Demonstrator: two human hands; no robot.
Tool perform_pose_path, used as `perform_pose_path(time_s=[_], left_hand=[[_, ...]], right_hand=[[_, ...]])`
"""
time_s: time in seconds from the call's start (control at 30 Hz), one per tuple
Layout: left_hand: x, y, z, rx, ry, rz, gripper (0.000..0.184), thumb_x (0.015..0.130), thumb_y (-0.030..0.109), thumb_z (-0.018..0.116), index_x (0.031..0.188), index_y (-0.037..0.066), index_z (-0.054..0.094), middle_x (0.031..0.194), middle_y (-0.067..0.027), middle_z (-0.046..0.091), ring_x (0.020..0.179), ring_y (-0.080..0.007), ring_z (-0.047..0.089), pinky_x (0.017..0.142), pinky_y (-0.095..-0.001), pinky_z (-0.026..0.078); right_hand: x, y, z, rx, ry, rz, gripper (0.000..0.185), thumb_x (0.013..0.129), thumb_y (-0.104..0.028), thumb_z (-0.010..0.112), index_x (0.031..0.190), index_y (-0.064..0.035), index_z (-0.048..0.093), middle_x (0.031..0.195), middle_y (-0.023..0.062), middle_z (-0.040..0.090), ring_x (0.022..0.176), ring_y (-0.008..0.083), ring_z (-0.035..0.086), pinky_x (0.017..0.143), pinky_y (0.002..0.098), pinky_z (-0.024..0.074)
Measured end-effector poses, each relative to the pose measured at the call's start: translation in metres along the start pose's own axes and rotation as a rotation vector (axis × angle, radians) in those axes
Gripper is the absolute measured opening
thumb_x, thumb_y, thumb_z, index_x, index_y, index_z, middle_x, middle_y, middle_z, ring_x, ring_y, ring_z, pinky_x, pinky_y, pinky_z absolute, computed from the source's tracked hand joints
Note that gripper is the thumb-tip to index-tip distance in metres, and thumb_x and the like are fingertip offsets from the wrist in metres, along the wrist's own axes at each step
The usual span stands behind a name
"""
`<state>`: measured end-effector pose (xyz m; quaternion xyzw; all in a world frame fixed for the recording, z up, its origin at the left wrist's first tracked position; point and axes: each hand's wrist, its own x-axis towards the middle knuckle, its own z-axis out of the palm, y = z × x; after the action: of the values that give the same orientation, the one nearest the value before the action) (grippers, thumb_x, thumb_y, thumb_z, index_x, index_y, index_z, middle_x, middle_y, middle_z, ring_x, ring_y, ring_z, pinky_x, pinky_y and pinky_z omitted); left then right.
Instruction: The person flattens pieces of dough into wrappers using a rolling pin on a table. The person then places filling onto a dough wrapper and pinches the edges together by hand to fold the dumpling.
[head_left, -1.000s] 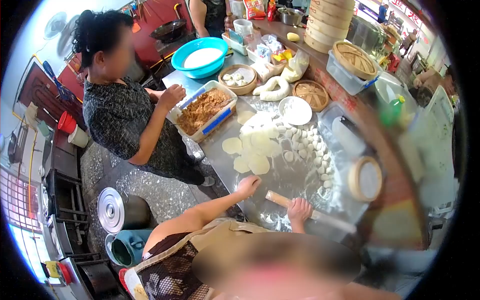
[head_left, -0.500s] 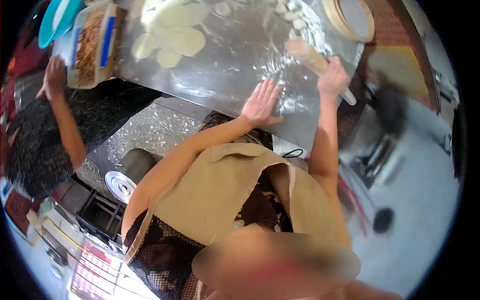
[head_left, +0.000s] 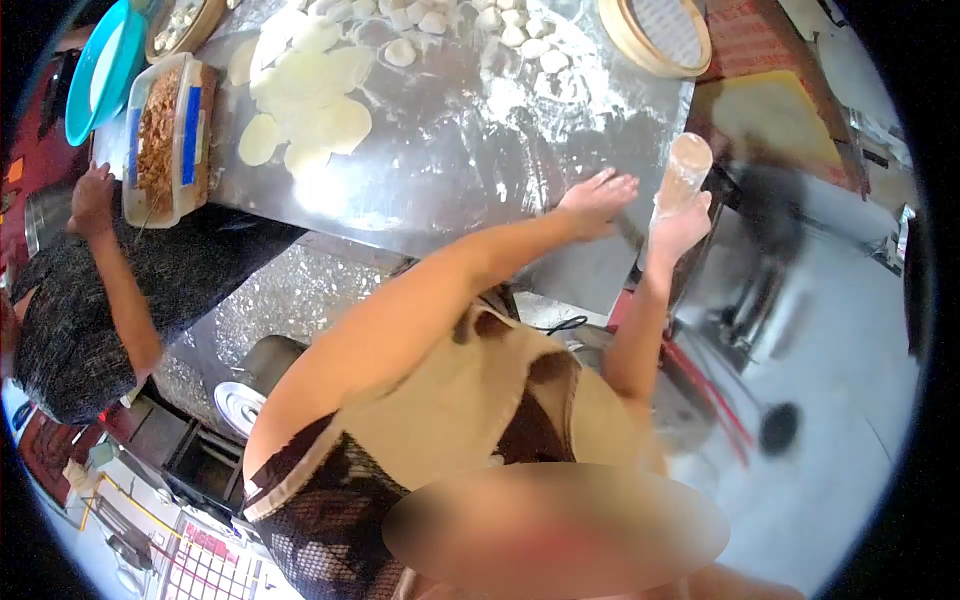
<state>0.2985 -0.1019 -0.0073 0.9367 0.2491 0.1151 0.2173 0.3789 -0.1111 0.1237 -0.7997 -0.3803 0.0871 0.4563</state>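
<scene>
Gripping rolling pin (head_left: 687,170) w/ RH (head_left: 680,226), LH (head_left: 598,199) outstretched.

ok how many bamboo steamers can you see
2: one steamer at the upper right of the table, a second steamer near the turquoise basin, both cut by the top edge; more may be hidden.

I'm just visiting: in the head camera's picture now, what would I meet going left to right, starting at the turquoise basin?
Turquoise basin → clear tub holding brown filling → thin dough sheets → the person's left hand → their right hand gripping a rolling pin.
</scene>
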Motion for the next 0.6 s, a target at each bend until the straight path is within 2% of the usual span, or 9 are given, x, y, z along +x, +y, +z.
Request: perform_pose_path(time_s=[0.1, 0.17, 0.2, 0.27, 0.4, 0.47, 0.5, 0.57, 0.6], left_hand=[[0.055, -0.040, -0.003, 0.090, 0.063, -0.106, 0.068, 0.085, 0.047, 0.046, 0.136, 0.005, 0.028, 0.143, -0.0113, 0.026, 0.134, -0.0218, 0.020, 0.110, -0.0394, 0.013], [0.065, -0.076, -0.027, 0.198, 0.093, -0.350, 0.071, 0.087, 0.052, 0.037, 0.138, 0.003, 0.024, 0.145, -0.0103, 0.022, 0.135, -0.0222, 0.017, 0.111, -0.0382, 0.010], [0.051, -0.085, -0.033, 0.229, 0.121, -0.380, 0.072, 0.088, 0.054, 0.034, 0.138, 0.003, 0.022, 0.146, -0.0105, 0.020, 0.135, -0.0229, 0.016, 0.111, -0.0381, 0.010], [0.008, -0.105, -0.045, 0.254, 0.148, -0.435, 0.073, 0.088, 0.055, 0.031, 0.139, 0.004, 0.021, 0.146, -0.0107, 0.019, 0.136, -0.0239, 0.015, 0.111, -0.0390, 0.008], [-0.095, -0.131, -0.082, 0.297, 0.126, -0.512, 0.072, 0.087, 0.056, 0.032, 0.140, 0.008, 0.020, 0.147, -0.0103, 0.016, 0.136, -0.0263, 0.013, 0.110, -0.0447, 0.007], [-0.126, -0.143, -0.092, 0.335, 0.244, -0.816, 0.069, 0.088, 0.054, 0.033, 0.141, 0.012, 0.020, 0.147, -0.0094, 0.015, 0.136, -0.0298, 0.012, 0.109, -0.0490, 0.007], [-0.138, -0.145, -0.094, 0.346, 0.242, -0.817, 0.069, 0.088, 0.054, 0.033, 0.141, 0.012, 0.020, 0.147, -0.0094, 0.015, 0.136, -0.0298, 0.012, 0.109, -0.0490, 0.007], [-0.160, -0.139, -0.093, 0.231, 0.097, -0.583, 0.069, 0.086, 0.053, 0.039, 0.139, 0.012, 0.023, 0.147, -0.0109, 0.016, 0.135, -0.0330, 0.013, 0.108, -0.0490, 0.009], [-0.169, -0.138, -0.102, 0.320, 0.115, -0.572, 0.062, 0.087, 0.041, 0.047, 0.138, 0.012, 0.026, 0.143, -0.0155, 0.023, 0.131, -0.0350, 0.021, 0.107, -0.0476, 0.017]], right_hand=[[0.006, -0.006, 0.000, 0.001, 0.005, -0.010, 0.053, 0.092, -0.034, 0.029, 0.076, 0.0077, 0.057, 0.067, 0.0103, 0.058, 0.060, 0.0176, 0.052, 0.057, 0.0321, 0.0411], [0.007, 0.000, -0.003, 0.134, -0.045, 0.038, 0.053, 0.092, -0.034, 0.030, 0.077, 0.0078, 0.058, 0.068, 0.0102, 0.058, 0.061, 0.0178, 0.052, 0.058, 0.0317, 0.0415], [0.006, 0.004, -0.004, 0.134, -0.050, 0.042, 0.053, 0.092, -0.034, 0.030, 0.077, 0.0078, 0.058, 0.068, 0.0102, 0.058, 0.061, 0.0178, 0.052, 0.058, 0.0317, 0.0415], [0.007, 0.012, 0.005, 0.291, 0.014, 0.189, 0.053, 0.091, -0.036, 0.031, 0.077, 0.0073, 0.059, 0.068, 0.0125, 0.058, 0.061, 0.0189, 0.053, 0.058, 0.0319, 0.0428], [-0.007, 0.039, 0.018, 0.180, -0.135, 0.074, 0.052, 0.091, -0.035, 0.032, 0.078, 0.0069, 0.060, 0.070, 0.0151, 0.060, 0.064, 0.0215, 0.056, 0.060, 0.0327, 0.0444], [-0.014, 0.071, 0.042, -0.465, 0.146, -0.902, 0.045, 0.090, -0.030, 0.036, 0.074, 0.0047, 0.060, 0.065, 0.0141, 0.060, 0.061, 0.0228, 0.058, 0.059, 0.0329, 0.0465], [-0.016, 0.076, 0.051, -0.800, 0.307, -1.379, 0.042, 0.089, -0.028, 0.038, 0.072, 0.0035, 0.060, 0.063, 0.0137, 0.060, 0.059, 0.0235, 0.059, 0.058, 0.0329, 0.0476], [-0.036, 0.051, 0.060, -0.439, -0.555, -0.806, 0.033, 0.087, -0.025, 0.044, 0.070, -0.0011, 0.059, 0.063, 0.0126, 0.059, 0.059, 0.0226, 0.058, 0.055, 0.0363, 0.0459], [-0.043, 0.045, 0.069, -0.436, -0.558, -0.809, 0.033, 0.087, -0.025, 0.044, 0.070, -0.0011, 0.059, 0.063, 0.0126, 0.059, 0.059, 0.0226, 0.058, 0.055, 0.0363, 0.0459]])
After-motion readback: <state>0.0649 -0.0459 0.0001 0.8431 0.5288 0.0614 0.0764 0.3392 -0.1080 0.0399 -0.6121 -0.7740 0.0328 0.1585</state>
